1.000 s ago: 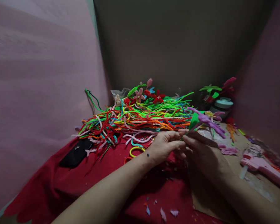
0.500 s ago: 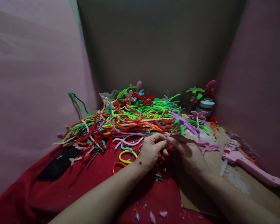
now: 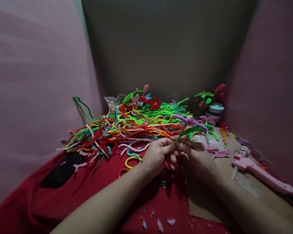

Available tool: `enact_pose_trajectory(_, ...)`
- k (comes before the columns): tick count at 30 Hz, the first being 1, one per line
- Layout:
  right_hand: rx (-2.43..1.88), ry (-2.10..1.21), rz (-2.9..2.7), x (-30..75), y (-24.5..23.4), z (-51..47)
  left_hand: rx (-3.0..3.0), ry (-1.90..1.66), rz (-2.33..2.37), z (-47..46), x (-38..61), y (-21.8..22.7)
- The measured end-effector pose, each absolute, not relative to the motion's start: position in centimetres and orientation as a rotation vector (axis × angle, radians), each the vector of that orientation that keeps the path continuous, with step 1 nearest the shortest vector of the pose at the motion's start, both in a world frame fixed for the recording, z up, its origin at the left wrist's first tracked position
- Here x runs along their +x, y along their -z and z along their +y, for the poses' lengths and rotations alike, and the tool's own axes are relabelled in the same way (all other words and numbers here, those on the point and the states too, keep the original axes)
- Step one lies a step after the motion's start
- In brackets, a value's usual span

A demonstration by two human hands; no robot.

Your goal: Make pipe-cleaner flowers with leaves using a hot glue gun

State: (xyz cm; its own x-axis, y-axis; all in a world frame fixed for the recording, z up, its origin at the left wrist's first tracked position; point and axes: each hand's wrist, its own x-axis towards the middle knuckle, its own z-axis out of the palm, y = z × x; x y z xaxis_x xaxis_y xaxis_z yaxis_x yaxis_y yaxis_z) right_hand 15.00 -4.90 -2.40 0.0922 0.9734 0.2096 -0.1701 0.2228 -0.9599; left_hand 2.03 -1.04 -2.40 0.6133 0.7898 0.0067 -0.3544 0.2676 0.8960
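A purple pipe-cleaner flower (image 3: 189, 121) with long green leaves (image 3: 194, 129) stands up from between my fingertips, tilted to the right. My left hand (image 3: 160, 152) pinches the low end of its stem between thumb and forefinger. Close against it, my right hand (image 3: 191, 151) has its thumb and fingers closed on the same stem, just under the leaves. The two hands meet at the fingertips, and the stem's bottom is hidden by them. Behind them lies a heap of coloured pipe cleaners (image 3: 136, 125).
Scissors with yellow and red handles (image 3: 131, 162) lie by my left wrist. A pink glue gun (image 3: 261, 172) rests on cardboard (image 3: 205, 208) to the right. A black phone-like slab (image 3: 60, 172) is at left. A lidded jar (image 3: 215, 110) stands at back right, near pink flowers (image 3: 207, 120).
The purple flower has turned between my fingers, so a long green leaf now points to the right and the petals show more from the side. Both hands have stayed nearly in place.
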Motion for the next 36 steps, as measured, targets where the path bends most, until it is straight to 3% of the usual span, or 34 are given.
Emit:
enact_pose_trajectory(9,-0.900,-1.274,-1.182,15.1,1.6,-4.9,1.001,-0.710,0.441,-0.5,1.6,2.3)
enact_pose_trajectory(14,-0.965,-1.224,-1.243,15.3,1.7,-4.8,1.090,-0.679,0.423,-0.4,1.5,2.4)
enact_pose_trajectory(26,-0.729,-1.361,-1.007,15.7,2.5,-4.5,1.016,-0.531,0.326,-1.1,1.5,2.0)
enact_pose_trajectory(30,-0.743,-1.376,-0.964,15.3,2.3,-4.5,1.301,-0.674,0.500,-1.5,1.7,1.5)
enact_pose_trajectory(36,-0.809,-1.232,-1.016,15.1,2.9,-4.4,2.034,-1.170,0.839,-2.2,1.9,2.5)
